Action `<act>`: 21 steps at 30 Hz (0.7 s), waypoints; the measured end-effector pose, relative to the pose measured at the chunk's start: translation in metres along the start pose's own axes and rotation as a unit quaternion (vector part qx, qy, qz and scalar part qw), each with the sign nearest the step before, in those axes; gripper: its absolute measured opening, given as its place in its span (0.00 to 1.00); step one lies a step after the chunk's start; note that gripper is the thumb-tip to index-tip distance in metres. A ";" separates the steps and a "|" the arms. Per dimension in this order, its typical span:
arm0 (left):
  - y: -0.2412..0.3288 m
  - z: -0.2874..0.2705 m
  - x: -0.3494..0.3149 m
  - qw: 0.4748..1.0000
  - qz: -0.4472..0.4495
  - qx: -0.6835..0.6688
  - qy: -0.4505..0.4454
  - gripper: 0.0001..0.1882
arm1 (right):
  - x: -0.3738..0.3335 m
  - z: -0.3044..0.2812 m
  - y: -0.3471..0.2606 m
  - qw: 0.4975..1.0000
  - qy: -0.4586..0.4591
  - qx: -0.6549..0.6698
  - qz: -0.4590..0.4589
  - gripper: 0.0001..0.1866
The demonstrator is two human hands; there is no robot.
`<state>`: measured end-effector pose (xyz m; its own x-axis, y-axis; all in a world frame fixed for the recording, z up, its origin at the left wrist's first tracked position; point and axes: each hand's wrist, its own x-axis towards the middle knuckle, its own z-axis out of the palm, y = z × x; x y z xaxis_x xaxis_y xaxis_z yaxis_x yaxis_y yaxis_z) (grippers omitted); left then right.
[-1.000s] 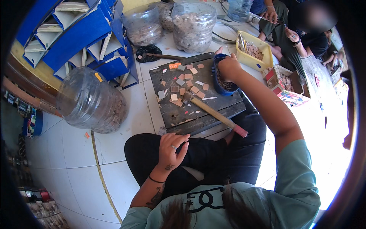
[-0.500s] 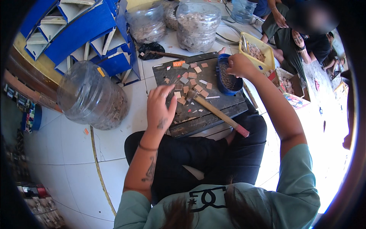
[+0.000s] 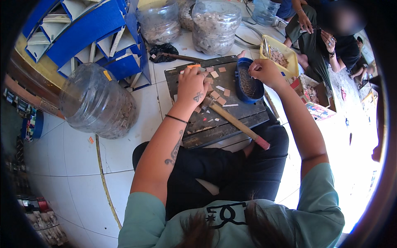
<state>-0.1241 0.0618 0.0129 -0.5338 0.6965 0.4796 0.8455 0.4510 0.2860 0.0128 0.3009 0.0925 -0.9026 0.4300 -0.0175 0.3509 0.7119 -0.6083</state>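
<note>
My left hand is over the far left of a dark wooden board, its fingers curled down among small square wooden pieces. Its fingertips are hidden, so what they hold cannot be made out. Above a blue tub of thin nails, my right hand is closed in a pinch. Whatever is between those fingertips is too small to tell. A hammer with a wooden handle and reddish grip end lies across the board, its head by the pieces. An orange piece shows beside my left fingers.
Clear plastic jars of wooden bits stand at left and at the back. Blue and white box-like holders are stacked at far left. A yellow basket and open carton sit right, near another seated person.
My left hand has moved forward and right onto the wooden pieces, its fingers now bent down. My right hand has shifted slightly right, still above the nail tub.
</note>
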 end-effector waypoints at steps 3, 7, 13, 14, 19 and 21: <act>0.001 0.004 0.011 0.999 0.034 0.008 -0.018 0.14 | -0.010 0.001 0.000 0.993 0.010 0.115 -0.013 0.06; -0.003 -0.009 0.016 0.997 0.045 -0.035 -0.053 0.12 | -0.032 0.003 0.000 0.964 0.052 0.251 -0.075 0.05; 0.023 -0.050 -0.038 0.932 -0.059 -0.355 0.052 0.06 | -0.088 0.019 -0.016 0.931 0.061 0.359 -0.038 0.05; 0.033 -0.056 -0.056 0.928 -0.049 -0.361 0.077 0.04 | -0.099 0.027 -0.021 0.925 0.059 0.375 -0.026 0.04; 0.071 -0.057 -0.121 0.963 -0.041 -0.260 0.056 0.07 | -0.141 0.078 -0.046 0.909 0.076 0.409 -0.035 0.06; 0.076 -0.051 -0.131 0.968 -0.031 -0.242 0.057 0.08 | -0.147 0.093 -0.052 0.934 0.090 0.341 -0.063 0.06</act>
<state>0.0107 -0.0236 0.0142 -0.6024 0.5974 0.5294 0.7354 0.1576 0.6590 0.1045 0.1487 0.0533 -0.8479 0.4972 0.1839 -0.0500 0.2704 -0.9615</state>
